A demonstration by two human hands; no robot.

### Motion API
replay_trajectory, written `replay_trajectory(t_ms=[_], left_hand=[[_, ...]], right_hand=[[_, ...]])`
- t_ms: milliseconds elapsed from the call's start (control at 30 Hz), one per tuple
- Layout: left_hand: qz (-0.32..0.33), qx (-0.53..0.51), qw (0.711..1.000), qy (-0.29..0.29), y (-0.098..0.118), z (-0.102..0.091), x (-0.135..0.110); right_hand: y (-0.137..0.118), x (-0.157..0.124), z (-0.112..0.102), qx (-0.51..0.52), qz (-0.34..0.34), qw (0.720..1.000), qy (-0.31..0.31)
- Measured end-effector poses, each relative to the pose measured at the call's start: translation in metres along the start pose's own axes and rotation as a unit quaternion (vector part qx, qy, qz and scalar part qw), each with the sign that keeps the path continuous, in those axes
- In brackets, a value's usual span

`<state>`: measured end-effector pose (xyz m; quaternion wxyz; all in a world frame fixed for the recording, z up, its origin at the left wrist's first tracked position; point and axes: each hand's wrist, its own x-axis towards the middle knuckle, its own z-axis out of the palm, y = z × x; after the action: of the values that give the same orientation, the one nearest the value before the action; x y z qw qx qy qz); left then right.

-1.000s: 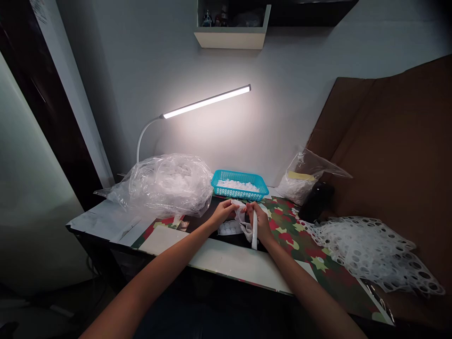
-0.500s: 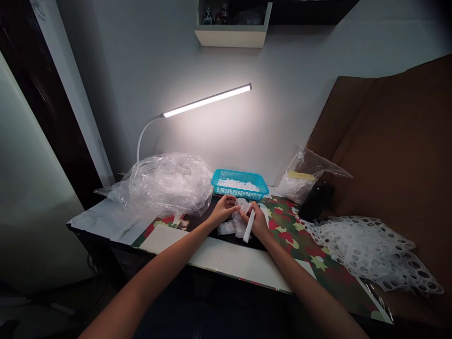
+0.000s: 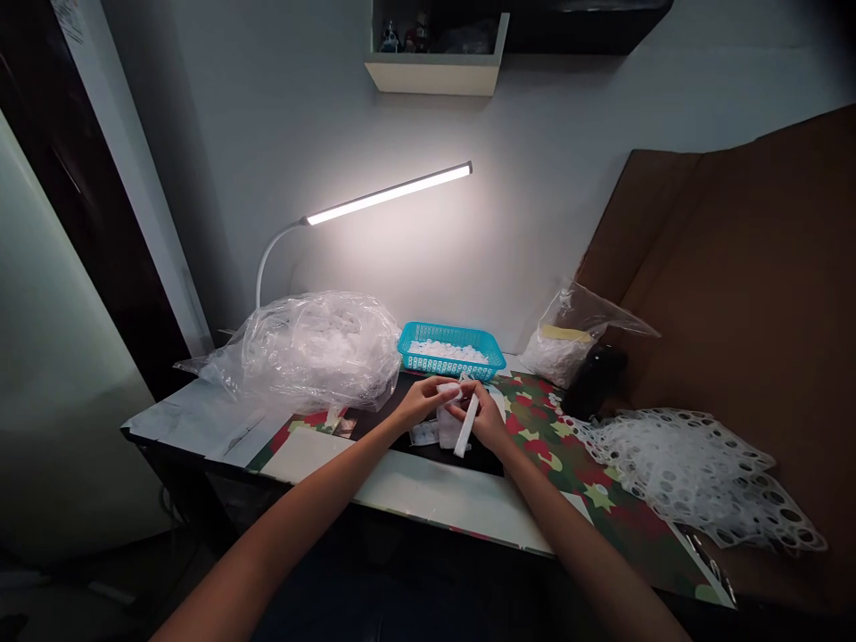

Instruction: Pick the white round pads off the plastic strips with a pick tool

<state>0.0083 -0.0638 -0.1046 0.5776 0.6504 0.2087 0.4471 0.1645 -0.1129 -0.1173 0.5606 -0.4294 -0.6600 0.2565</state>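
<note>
Over the dark mat, my left hand (image 3: 423, 401) pinches the upper edge of a translucent white sheet (image 3: 448, 428). Close against it, my right hand (image 3: 486, 417) has bent fingers around a flat white strip (image 3: 466, 430), which slants down toward me. Its fingertips also touch the sheet's upper part. What lies between the fingertips of both hands is too small to make out. Just behind the hands stands a turquoise basket (image 3: 418, 365) with many small white pieces (image 3: 449, 351) in it. A small clear packet (image 3: 423, 435) lies on the mat left of the sheet.
A big clear plastic bag (image 3: 314, 352) of white material fills the table's left back. A lit lamp (image 3: 391, 193) reaches overhead. At right are a smaller bag (image 3: 556, 352), a black object (image 3: 595, 382), a heap of perforated white sheets (image 3: 695, 473) and a cardboard panel (image 3: 736, 294).
My two hands have come closer together at the top of the translucent sheet, and the fingertips now meet. The whole view has shifted slightly.
</note>
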Motion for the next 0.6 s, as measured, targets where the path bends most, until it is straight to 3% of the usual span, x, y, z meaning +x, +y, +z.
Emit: replay_trajectory(t_ms=[133, 267, 333, 467, 600], left_hand=[[0.000, -0.031, 0.999, 0.016, 0.003, 0.000, 0.006], [-0.002, -0.068, 0.998, 0.015, 0.028, 0.006, 0.014], [0.005, -0.084, 0.996, 0.015, 0.051, 0.012, 0.016], [0.021, -0.099, 0.995, -0.002, 0.112, 0.026, 0.012], [0.047, -0.125, 0.991, -0.009, 0.172, 0.038, 0.002]], right_hand=[[-0.014, 0.004, -0.002, 0.067, -0.007, 0.998, 0.019], [-0.032, 0.011, -0.007, 0.108, 0.015, 0.983, 0.150], [-0.041, 0.014, -0.009, 0.139, 0.028, 0.972, 0.188], [-0.060, 0.017, -0.006, 0.197, 0.071, 0.958, 0.196], [-0.083, 0.015, -0.002, 0.181, 0.059, 0.958, 0.212]])
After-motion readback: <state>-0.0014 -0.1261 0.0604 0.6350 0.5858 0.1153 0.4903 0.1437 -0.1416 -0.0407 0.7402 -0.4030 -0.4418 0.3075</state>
